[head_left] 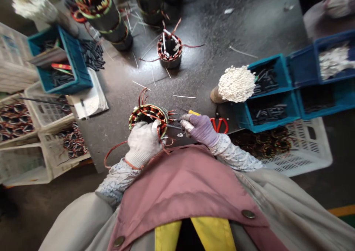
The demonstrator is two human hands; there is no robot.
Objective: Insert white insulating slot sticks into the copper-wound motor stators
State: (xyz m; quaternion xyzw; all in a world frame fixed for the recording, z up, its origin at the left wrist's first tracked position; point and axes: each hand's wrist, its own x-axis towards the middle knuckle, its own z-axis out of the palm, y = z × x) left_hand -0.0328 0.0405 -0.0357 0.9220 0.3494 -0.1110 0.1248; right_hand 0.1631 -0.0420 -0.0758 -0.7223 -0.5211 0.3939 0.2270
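My left hand, in a white knit glove, is closed on the near rim of a motor stator with copper windings and green-yellow edging. The thumb presses near its right side, where red-brown leads stick out. My right hand, in a purple glove with pale fingertips, pinches the ends of wire leads just right of the stator. A black sleeve lies between both hands. Close behind the right fingers is a yellow-handled tool; whether the hand touches it I cannot tell. Red-handled scissors lie right of that hand.
Another stator stands farther back, with stacked stators behind to the left. A bundle of white tubes stands right, beside blue bins of black sleeves. At left are a blue bin and white crates.
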